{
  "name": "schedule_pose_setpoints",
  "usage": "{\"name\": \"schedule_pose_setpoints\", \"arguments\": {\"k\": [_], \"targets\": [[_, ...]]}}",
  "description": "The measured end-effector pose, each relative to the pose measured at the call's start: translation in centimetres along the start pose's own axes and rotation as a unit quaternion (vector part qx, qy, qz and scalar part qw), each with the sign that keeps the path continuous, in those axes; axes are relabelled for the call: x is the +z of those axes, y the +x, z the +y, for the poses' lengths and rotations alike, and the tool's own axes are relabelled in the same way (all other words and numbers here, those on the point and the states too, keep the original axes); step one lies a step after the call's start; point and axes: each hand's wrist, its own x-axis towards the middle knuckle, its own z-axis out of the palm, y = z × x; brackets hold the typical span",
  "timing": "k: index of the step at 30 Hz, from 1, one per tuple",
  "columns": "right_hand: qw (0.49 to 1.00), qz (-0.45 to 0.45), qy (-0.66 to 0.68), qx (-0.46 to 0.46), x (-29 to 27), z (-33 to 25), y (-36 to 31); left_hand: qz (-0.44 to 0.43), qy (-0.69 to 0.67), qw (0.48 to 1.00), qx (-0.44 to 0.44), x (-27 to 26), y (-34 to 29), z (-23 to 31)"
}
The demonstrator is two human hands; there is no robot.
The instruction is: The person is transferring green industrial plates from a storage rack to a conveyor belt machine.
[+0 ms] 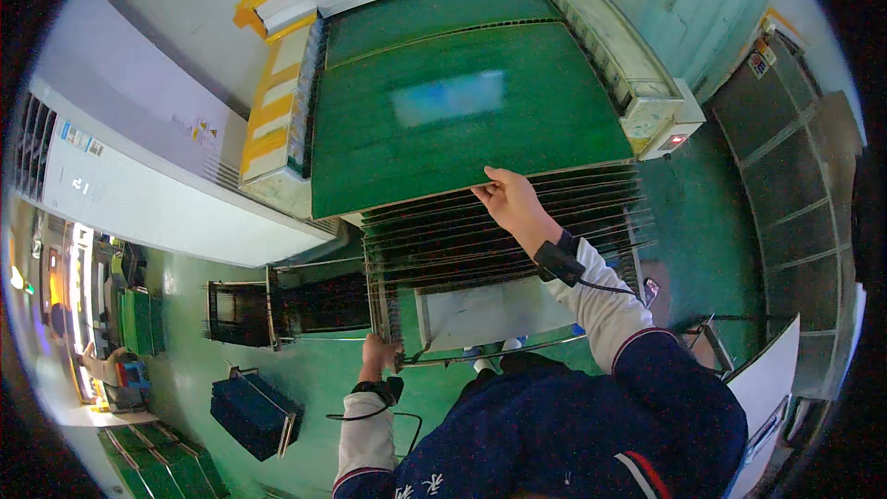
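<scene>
A large green board lies just beyond the slotted rack, its near edge above the rack's far side and pinched in the clamped grip of the right hand. At the rack's near left corner is the left hand, though whether its grip is closed I cannot tell. Beyond the rack, a yellow-and-white striped rail and a pale rail flank the board, while a smaller dark rack stands to the rack's left.
</scene>
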Motion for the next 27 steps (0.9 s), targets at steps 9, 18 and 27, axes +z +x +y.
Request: {"name": "schedule_pose_setpoints", "arguments": {"k": [9,18,27], "targets": [[1.0,-0.01,-0.002,-0.001,-0.3,-0.4,0.0,0.014,-0.001,0.99,0.139,3.0,3.7,-5.1],[1.0,0.002,0.005,-0.011,0.1,-0.8,0.7,-0.075,0.294,0.924,0.234,2.7,5.4,-6.5],[0.999,0.029,0.014,-0.033,0.1,-1.5,0.7,-0.055,-0.043,0.997,0.02,1.9,2.5,-1.4]]}}
